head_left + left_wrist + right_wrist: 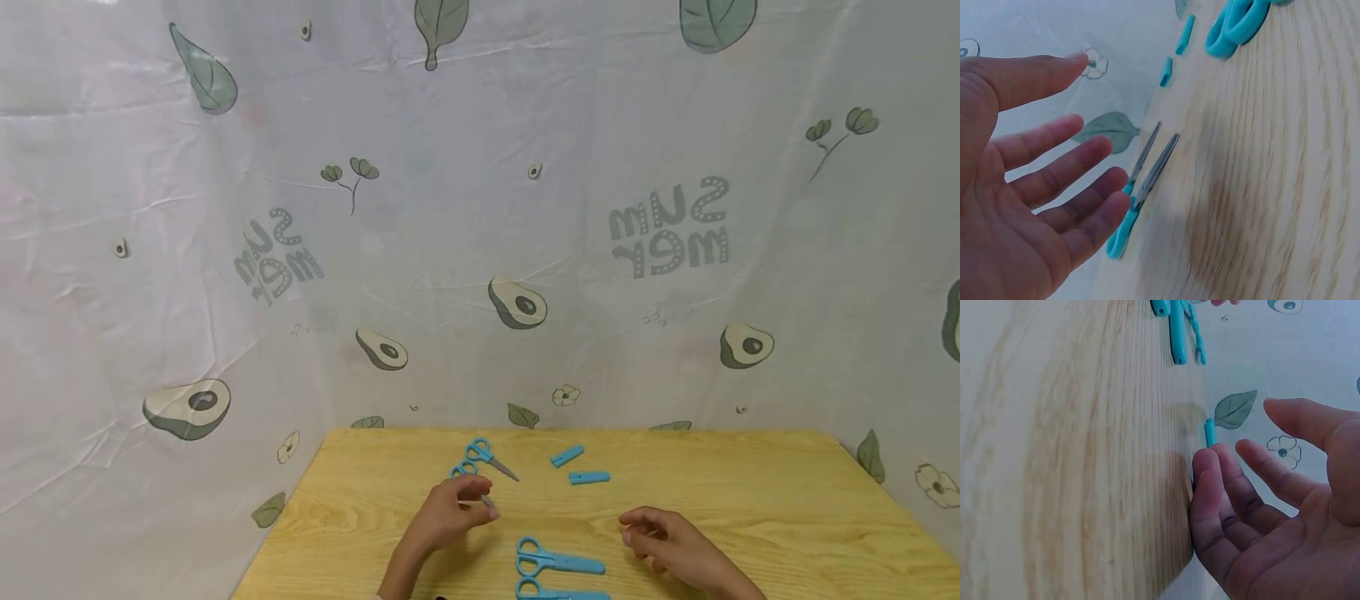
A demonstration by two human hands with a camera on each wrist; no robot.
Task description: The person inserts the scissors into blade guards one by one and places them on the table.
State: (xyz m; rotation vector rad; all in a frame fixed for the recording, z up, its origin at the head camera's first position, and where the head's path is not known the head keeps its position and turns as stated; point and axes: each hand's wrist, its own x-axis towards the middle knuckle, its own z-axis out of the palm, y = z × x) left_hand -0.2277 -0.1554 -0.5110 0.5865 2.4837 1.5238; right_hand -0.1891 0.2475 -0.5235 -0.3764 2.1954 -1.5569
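Observation:
My left hand (450,515) hovers over the left half of the table with its fingers relaxed and nothing in its grasp. Beneath and behind it lie two bare-bladed scissors with blue handles; the farther scissors (486,455) show fully, while the nearer pair (463,468) is partly hidden by the hand. In the left wrist view, both scissors (1129,228) sit beyond the fingertips. My right hand (675,546), loosely curled and holding nothing, is low at the right. Between the hands are two scissors in blue blade covers, one pair (558,562) behind the other (562,594).
Two loose blue blade covers lie toward the back, one cover (567,455) angled and one (589,477) nearly level. The wooden table (765,475) ends at a pale curtain (450,250) printed with avocados and leaves. The nearest scissors are cut off by the head view's lower edge.

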